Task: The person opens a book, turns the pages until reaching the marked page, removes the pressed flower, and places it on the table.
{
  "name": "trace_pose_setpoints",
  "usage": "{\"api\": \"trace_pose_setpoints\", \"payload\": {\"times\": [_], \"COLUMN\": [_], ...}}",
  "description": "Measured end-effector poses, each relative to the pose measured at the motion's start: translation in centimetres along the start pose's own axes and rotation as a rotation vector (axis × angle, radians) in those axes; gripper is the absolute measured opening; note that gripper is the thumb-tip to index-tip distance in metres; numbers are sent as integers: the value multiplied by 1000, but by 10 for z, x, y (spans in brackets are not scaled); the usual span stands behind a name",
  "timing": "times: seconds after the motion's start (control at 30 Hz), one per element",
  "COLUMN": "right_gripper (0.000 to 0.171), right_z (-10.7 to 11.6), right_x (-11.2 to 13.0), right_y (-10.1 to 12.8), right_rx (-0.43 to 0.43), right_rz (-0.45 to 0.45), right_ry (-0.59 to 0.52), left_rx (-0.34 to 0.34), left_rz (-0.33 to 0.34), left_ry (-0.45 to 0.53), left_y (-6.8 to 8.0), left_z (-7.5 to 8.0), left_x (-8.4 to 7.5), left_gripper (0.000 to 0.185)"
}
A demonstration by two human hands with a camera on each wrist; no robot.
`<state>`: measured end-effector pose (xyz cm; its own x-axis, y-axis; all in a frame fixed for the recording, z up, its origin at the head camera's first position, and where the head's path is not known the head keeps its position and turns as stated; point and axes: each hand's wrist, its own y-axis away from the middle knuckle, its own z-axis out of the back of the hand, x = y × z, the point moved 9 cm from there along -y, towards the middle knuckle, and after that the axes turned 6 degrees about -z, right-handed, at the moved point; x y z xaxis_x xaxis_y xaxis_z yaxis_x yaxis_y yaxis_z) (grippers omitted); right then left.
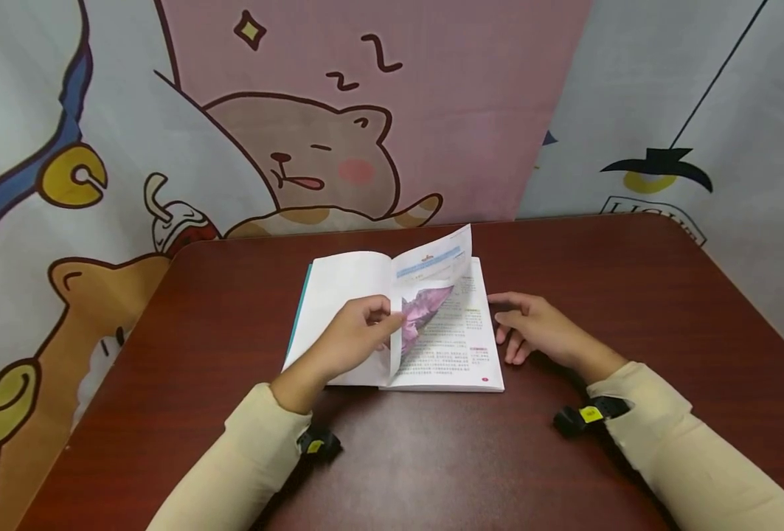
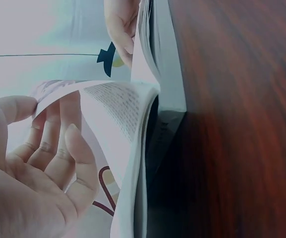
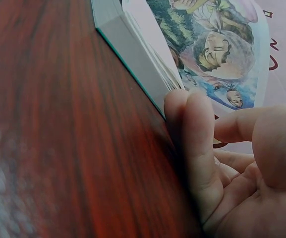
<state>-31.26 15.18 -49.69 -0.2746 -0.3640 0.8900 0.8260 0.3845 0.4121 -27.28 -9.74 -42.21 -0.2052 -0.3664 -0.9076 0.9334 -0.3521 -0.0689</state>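
Book (image 1: 438, 354) on red-brown table (image 1: 431, 457), cartoon backdrop (image 1: 478, 110).

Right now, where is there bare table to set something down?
The table is bare left of the open book, right of the right hand, and nearest you, between the left sleeve and right sleeve. It's crowded at the book, where the left hand pinches a raised page and the right hand borders the right edge.

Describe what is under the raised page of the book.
Under the raised page, pinched by the left hand, lies a text page, with a small pink mark near its lower right corner. Its upper left part is covered; what is printed there cannot be seen.
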Motion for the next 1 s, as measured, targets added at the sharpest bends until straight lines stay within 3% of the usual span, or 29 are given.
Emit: {"api": "trace_pose_setpoints", "payload": {"times": [0.27,0.57,1.0], "right_gripper": [51,51,51], "right_z": [1,1,1], "right_x": [0,-3,-1], "right_y": [0,-3,-1], "right_rx": [-1,-2,1], "right_rz": [1,-8,-3], "right_ry": [0,3,6], "left_rx": [-62,-177,-265], "left_rz": [28,50,78], "left_ry": [88,155,38], "left_y": [-4,-4,-2], "left_z": [12,34,68], "left_x": [2,2,12], "left_gripper": [27,23,20]}}
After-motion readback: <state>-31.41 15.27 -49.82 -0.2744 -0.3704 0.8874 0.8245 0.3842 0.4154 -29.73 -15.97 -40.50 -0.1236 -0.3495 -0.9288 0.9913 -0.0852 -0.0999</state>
